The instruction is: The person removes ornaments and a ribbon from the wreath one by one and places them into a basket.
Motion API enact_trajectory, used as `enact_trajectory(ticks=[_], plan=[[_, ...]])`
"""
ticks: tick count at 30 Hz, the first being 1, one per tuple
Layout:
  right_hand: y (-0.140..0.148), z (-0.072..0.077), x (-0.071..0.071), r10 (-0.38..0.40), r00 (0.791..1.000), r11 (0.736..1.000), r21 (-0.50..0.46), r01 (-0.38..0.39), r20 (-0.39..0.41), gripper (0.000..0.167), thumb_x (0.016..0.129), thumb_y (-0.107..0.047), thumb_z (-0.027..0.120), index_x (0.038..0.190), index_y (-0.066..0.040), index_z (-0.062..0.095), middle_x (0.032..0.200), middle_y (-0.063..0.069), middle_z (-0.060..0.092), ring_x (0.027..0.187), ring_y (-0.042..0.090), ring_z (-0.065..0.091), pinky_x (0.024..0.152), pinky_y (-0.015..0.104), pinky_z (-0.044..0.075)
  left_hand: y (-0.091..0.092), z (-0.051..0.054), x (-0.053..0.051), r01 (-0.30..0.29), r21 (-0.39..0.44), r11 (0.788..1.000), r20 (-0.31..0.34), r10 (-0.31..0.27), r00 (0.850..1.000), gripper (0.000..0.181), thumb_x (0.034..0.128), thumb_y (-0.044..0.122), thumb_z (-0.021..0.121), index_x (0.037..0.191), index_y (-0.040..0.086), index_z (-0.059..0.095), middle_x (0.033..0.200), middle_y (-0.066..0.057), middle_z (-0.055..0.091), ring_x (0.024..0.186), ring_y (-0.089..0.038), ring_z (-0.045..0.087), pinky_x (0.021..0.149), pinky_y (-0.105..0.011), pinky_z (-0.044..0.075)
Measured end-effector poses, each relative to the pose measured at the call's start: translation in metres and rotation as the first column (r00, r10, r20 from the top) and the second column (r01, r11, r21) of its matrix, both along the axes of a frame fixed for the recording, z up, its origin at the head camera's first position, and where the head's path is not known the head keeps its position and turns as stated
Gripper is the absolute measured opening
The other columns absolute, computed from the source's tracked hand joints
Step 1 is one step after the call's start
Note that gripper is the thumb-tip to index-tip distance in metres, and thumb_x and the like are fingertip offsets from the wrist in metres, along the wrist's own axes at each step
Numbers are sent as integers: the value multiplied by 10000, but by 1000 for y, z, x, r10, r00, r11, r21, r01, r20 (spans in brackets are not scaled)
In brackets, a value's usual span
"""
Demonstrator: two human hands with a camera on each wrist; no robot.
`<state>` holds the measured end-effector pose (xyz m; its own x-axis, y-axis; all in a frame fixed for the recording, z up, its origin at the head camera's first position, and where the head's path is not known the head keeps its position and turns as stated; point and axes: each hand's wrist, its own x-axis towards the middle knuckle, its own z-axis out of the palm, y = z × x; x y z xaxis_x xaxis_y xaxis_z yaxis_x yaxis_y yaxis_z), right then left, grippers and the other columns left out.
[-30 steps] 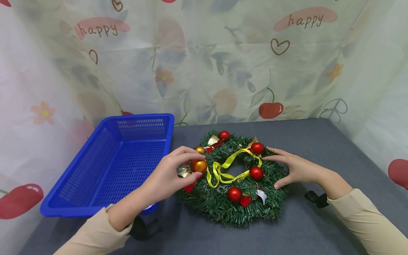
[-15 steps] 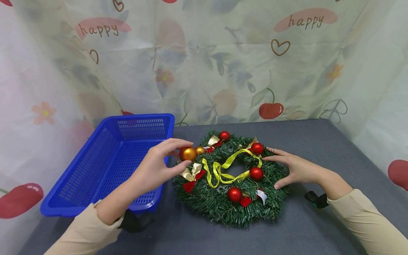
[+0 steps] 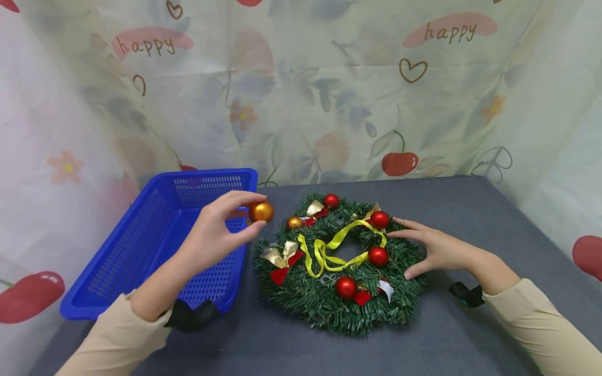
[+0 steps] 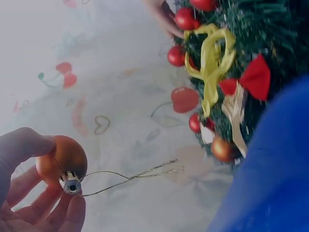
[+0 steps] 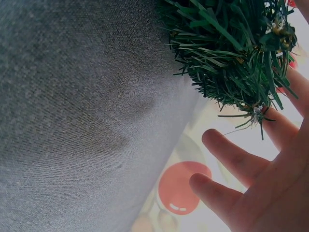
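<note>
A gold Christmas ball (image 3: 261,211) is pinched between the thumb and fingers of my left hand (image 3: 218,222), up beside the basket's right rim. In the left wrist view the ball (image 4: 63,162) shows a metal cap and a loose gold string (image 4: 130,179). On the table lies a green wreath (image 3: 329,308) with red balls (image 3: 346,287), a smaller gold ball (image 3: 294,223), red and gold bows (image 3: 282,261) and a yellow ribbon (image 3: 322,256). At the wreath's right side rests my right hand (image 3: 437,248), fingers spread and touching its edge.
A blue perforated basket (image 3: 155,250) stands left of the wreath on the grey table (image 3: 451,209). Behind and at both sides hangs a printed curtain (image 3: 301,104). A black strap (image 3: 190,316) sits at my left wrist.
My left hand has moved left and up with the gold ball, away from the wreath, uncovering the gold and red bow there. My right hand stays where it was.
</note>
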<state>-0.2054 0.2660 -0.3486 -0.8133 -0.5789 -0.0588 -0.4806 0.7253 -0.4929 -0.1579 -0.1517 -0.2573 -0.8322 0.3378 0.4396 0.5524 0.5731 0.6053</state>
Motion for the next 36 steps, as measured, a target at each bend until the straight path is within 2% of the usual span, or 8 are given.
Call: enact_trajectory(ticks=[9,12,16,19,22,28,33,36], plan=[[0,1,0,-2,1000,1000,2,2,7,837,669,-505,772,1364,-144,476,1512,249,208,1335,501,269,956,659,345,-18,-1,-15,-74,49,996,-37,76,996,364,834,48,675,1191,48,607,1183,-119,599,1075,-233,584,868,-378,520],[0,1,-1,0,1000,1000,5,0,4,839,668,-510,771,1365,-147,475,1513,247,207,1336,498,270,959,658,345,-23,-1,-20,-93,57,994,-51,96,994,362,838,51,671,1193,39,603,1182,-127,598,1069,-234,582,866,-276,525],[0,1,-1,-1,1000,1000,7,1,2,839,668,-508,772,1365,-147,475,1513,248,208,1335,497,272,960,657,344,-30,-2,-26,-125,59,990,-66,129,989,360,845,69,667,1197,34,599,1187,-136,596,1061,-237,582,837,-55,459],[0,1,-1,-1,1000,1000,6,1,2,837,669,-505,772,1364,-146,475,1513,249,207,1335,498,271,959,657,345,-36,-3,-31,-149,63,987,-66,153,986,361,851,87,667,1200,31,596,1192,-147,596,1056,-252,590,809,5,409],[0,1,-1,-2,1000,1000,4,2,3,834,670,-504,773,1363,-145,477,1512,247,209,1334,498,271,960,659,342,-41,-5,-35,-170,62,984,-57,173,983,367,852,107,671,1203,30,595,1200,-153,595,1048,-266,601,806,4,411],[-1,2,0,-3,1000,1000,2,3,4,829,671,-497,776,1359,-142,481,1511,246,212,1335,497,268,963,663,337,-47,-6,-39,-204,34,978,-44,206,978,376,851,143,679,1206,47,599,1195,-142,600,1014,-261,619,855,-208,521],[0,1,0,0,1000,1000,0,0,-1,830,670,-500,775,1359,-141,481,1508,252,216,1332,500,274,959,659,344,-50,-8,-41,-220,21,975,-24,220,975,373,858,175,675,1206,64,602,1192,-147,598,1011,-277,620,863,-292,532],[1,0,-1,3,1000,1000,-3,-3,-1,830,673,-498,773,1362,-140,478,1509,255,210,1331,504,272,953,653,352,-52,-9,-42,-227,18,974,-7,227,974,376,862,187,671,1211,67,596,1207,-151,590,1023,-292,615,884,-422,515]])
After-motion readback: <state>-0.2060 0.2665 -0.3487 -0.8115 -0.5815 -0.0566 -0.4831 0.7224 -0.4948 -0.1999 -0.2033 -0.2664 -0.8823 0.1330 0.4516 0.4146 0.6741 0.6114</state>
